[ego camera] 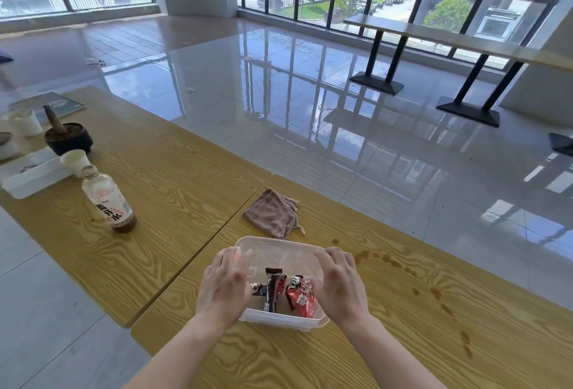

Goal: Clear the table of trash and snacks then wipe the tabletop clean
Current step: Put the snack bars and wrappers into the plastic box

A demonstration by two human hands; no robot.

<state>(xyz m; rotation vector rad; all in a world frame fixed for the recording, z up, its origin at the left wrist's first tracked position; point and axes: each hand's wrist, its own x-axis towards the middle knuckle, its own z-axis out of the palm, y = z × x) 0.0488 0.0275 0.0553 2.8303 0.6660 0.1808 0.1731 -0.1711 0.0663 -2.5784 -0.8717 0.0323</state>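
Observation:
A clear plastic box (279,247) stands on the near wooden table (387,345), with a see-through lid over it. Inside lie a red snack packet (300,297) and a dark snack bar (273,288). My left hand (224,280) rests flat on the lid's left side. On the right side lies my right hand (338,281), its fingers slightly bent over the lid. A folded brown cloth (273,215) sits just beyond the box. Brown spill stains (403,269) run along the tabletop to the right of the box.
On the adjoining table (186,177) to the left stand a nearly empty bottle (108,199), a paper cup (74,162), a black plant pot (68,140), a white tray (31,176), a white cup (26,123) and a booklet (46,103). Glossy floor lies beyond the table edge.

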